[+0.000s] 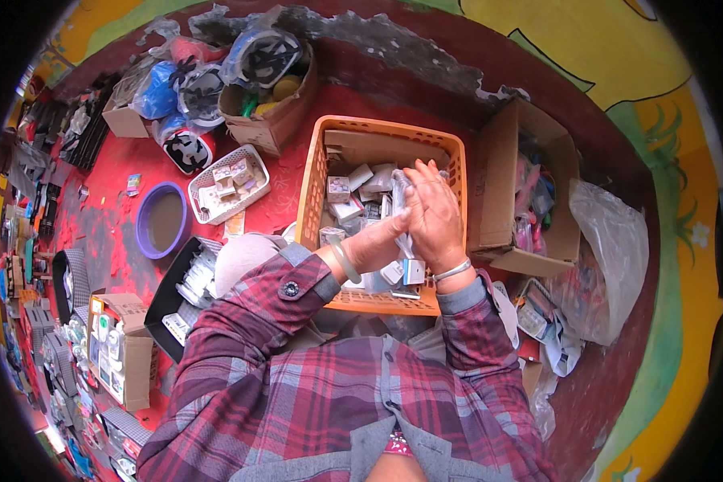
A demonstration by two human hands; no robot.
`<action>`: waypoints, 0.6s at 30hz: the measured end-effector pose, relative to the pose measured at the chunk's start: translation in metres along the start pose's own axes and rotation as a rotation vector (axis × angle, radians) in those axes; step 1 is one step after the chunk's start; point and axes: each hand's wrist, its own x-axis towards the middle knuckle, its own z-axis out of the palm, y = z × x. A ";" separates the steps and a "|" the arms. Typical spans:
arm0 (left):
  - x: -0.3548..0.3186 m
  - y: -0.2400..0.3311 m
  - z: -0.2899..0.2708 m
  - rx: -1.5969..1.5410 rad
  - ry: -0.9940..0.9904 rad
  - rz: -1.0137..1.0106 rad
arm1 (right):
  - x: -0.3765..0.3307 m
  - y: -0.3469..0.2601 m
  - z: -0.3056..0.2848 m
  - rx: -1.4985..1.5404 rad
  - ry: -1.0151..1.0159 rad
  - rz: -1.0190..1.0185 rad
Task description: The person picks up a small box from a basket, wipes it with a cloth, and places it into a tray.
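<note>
A plastic-wrapped packet [401, 201] is over the orange basket [312, 173], between the left hand [376, 243] and right hand [435, 217]. Right fingers lie straight, close together; left fingertips are hidden; I cannot tell whether either hand clamps it. The basket's right rim is near the right hand, with wider room leftward. Left of the basket: one white basket [241, 206], one purple basin [140, 225]; right: one open carton [494, 189].
</note>
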 end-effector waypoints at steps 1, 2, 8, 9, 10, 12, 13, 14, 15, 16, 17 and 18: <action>0.002 -0.001 0.000 0.022 -0.024 -0.018 | 0.001 0.007 0.002 0.064 0.012 0.051; 0.006 -0.006 -0.007 -0.044 0.022 -0.049 | 0.002 0.012 0.005 0.117 0.127 0.053; 0.007 0.013 0.006 -0.433 0.068 0.087 | 0.006 0.084 -0.025 1.056 0.530 0.803; 0.007 0.020 0.005 -0.502 0.054 0.103 | 0.010 0.074 -0.049 1.190 0.568 0.911; 0.008 0.025 0.005 -0.477 0.095 0.155 | 0.012 0.081 -0.055 1.226 0.707 0.844; 0.007 0.035 0.006 -0.546 0.105 0.179 | 0.013 0.084 -0.056 1.259 0.787 0.744; 0.007 0.036 0.003 -0.559 0.115 0.200 | 0.014 0.067 -0.055 1.265 0.724 0.718; 0.008 0.036 0.004 -0.571 0.109 0.201 | 0.011 0.054 -0.053 1.265 0.670 0.694; 0.009 0.036 0.006 -0.584 0.102 0.201 | 0.004 0.050 -0.045 1.284 0.367 0.617; 0.010 0.034 0.009 -0.596 0.093 0.194 | 0.003 0.038 -0.027 0.976 0.290 0.467; 0.010 0.031 0.008 -0.603 0.105 0.211 | 0.004 0.024 -0.008 0.669 0.256 0.323; 0.013 0.026 0.004 -0.609 0.112 0.226 | 0.001 0.026 0.010 0.350 0.094 0.110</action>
